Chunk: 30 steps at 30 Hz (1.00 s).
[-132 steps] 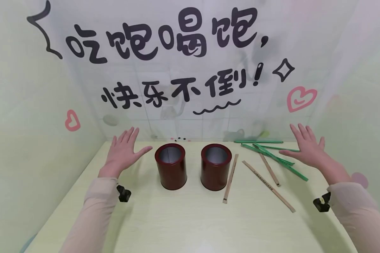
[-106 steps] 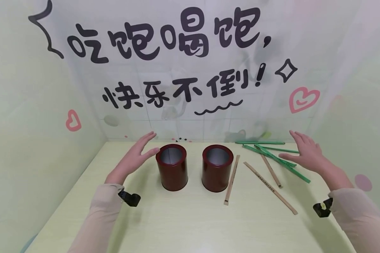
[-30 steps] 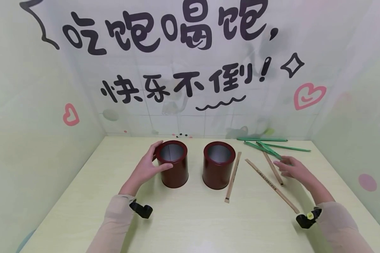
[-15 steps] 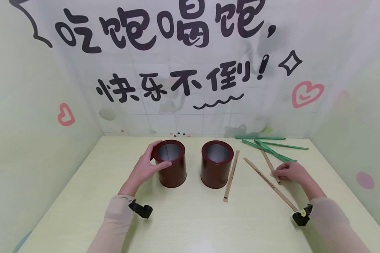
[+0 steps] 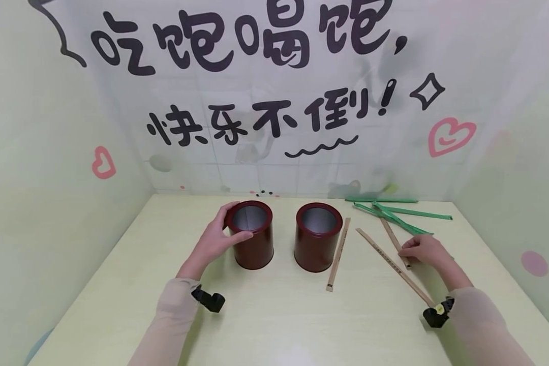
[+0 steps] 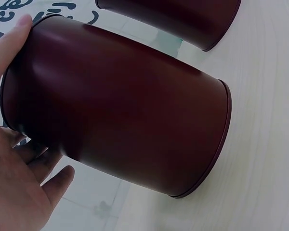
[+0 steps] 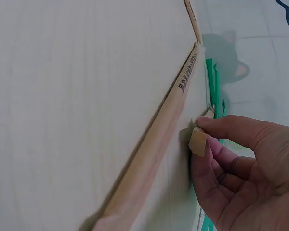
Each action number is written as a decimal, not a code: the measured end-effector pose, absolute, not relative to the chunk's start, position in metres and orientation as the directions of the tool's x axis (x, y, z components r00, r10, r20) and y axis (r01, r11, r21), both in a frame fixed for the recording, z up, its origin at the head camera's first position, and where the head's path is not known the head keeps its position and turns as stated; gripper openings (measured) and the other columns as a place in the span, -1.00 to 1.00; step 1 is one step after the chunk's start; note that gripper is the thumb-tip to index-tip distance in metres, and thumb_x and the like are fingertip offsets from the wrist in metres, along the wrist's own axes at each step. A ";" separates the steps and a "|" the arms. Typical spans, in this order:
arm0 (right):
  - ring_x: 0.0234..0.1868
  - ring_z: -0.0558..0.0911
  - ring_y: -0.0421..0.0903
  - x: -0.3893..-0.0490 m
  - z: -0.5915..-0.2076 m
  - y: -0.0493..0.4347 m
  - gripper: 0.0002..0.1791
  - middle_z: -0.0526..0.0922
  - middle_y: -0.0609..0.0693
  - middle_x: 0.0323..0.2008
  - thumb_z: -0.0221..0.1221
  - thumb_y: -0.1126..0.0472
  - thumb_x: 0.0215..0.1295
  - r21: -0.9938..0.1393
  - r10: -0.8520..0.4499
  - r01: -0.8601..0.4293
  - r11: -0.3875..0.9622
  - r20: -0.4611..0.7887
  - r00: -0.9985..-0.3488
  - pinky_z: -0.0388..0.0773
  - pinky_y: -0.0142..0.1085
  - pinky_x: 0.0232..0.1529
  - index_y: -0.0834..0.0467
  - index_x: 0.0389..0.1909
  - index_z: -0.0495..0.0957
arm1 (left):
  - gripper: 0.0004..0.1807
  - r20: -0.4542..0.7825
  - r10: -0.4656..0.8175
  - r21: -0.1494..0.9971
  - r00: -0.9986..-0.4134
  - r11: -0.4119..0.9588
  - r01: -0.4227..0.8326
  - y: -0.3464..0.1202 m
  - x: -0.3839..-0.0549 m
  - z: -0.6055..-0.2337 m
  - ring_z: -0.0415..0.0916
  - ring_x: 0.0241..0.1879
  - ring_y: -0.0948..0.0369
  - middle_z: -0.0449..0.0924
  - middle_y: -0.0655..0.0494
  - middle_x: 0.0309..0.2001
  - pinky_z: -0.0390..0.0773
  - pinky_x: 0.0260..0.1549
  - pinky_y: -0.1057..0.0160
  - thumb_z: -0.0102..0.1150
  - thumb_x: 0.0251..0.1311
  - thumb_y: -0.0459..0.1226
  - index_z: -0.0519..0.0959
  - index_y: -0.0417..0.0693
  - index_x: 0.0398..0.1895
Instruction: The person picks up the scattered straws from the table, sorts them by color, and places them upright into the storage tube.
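Observation:
My left hand [image 5: 212, 243] grips the left dark red can [image 5: 254, 251] near its rim, thumb across the front and fingers round the back. The can stands upright with its top uncovered; its smooth side [image 6: 120, 106] fills much of the left wrist view. At the right, my right hand [image 5: 424, 250] pinches a brown paper-wrapped straw [image 5: 390, 235] near its front end, between thumb and fingers. The flat end of that straw [image 7: 198, 144] sticks out toward the camera in the right wrist view. Its far end lies beside the green wrapped straws [image 5: 404, 223].
A second dark red can [image 5: 317, 251] stands upright to the right of the first. Two more brown straws lie on the table, one by that can [image 5: 338, 256] and one slanting nearer my right wrist [image 5: 393, 263]. A printed sheet [image 5: 274, 178] forms the back wall.
My left hand has moved from beside the left can to a grip on it. My right hand has come down past the green straws and taken hold of a brown one.

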State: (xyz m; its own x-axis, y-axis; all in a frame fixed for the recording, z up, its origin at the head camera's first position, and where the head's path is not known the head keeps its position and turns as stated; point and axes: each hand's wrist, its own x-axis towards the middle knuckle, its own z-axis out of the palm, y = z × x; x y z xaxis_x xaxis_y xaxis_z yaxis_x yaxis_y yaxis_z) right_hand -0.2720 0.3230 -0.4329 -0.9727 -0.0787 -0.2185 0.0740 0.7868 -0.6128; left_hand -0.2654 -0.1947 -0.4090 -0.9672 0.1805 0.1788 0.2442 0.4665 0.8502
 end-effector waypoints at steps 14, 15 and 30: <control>-0.39 0.57 -0.38 -0.267 -0.426 0.323 -0.63 0.62 -0.20 -0.42 0.17 0.20 0.41 -0.806 -0.158 0.113 0.581 -0.248 -0.956 0.60 -0.47 -0.29 0.49 -0.03 0.54 | -0.06 0.175 0.183 0.851 -0.967 0.466 0.242 -0.194 -0.266 -0.409 0.28 0.43 -0.08 0.35 -0.07 0.40 0.34 0.36 -0.20 0.45 0.11 -0.10 0.13 0.07 0.50; -0.39 0.57 -0.38 -0.266 -0.425 0.323 -0.64 0.61 -0.21 -0.42 0.16 0.20 0.41 -0.814 -0.165 0.111 0.570 -0.246 -0.955 0.60 -0.47 -0.29 0.48 -0.03 0.54 | -0.06 0.175 0.182 0.851 -0.968 0.466 0.242 -0.194 -0.266 -0.409 0.28 0.43 -0.08 0.35 -0.07 0.40 0.34 0.36 -0.20 0.45 0.11 -0.10 0.13 0.07 0.50; -0.33 0.53 -0.35 -0.266 -0.405 0.305 -0.55 0.55 -0.17 -0.34 0.02 0.16 0.52 -0.894 -0.287 0.044 0.445 -0.189 -0.939 0.59 -0.47 -0.19 0.52 0.11 0.37 | -0.05 0.167 0.184 0.847 -0.969 0.476 0.237 -0.194 -0.264 -0.407 0.26 0.44 -0.09 0.33 -0.08 0.41 0.34 0.36 -0.19 0.44 0.12 -0.08 0.11 0.07 0.51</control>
State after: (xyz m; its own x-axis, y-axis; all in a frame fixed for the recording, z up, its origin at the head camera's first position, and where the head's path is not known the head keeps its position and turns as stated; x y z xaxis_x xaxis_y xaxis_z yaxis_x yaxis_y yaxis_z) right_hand -0.2662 0.3047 -0.4047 -0.9390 -0.2872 -0.1892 0.0439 0.4454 -0.8943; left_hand -0.2644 -0.1939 -0.4073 -0.9686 0.1840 0.1674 0.2368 0.4758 0.8471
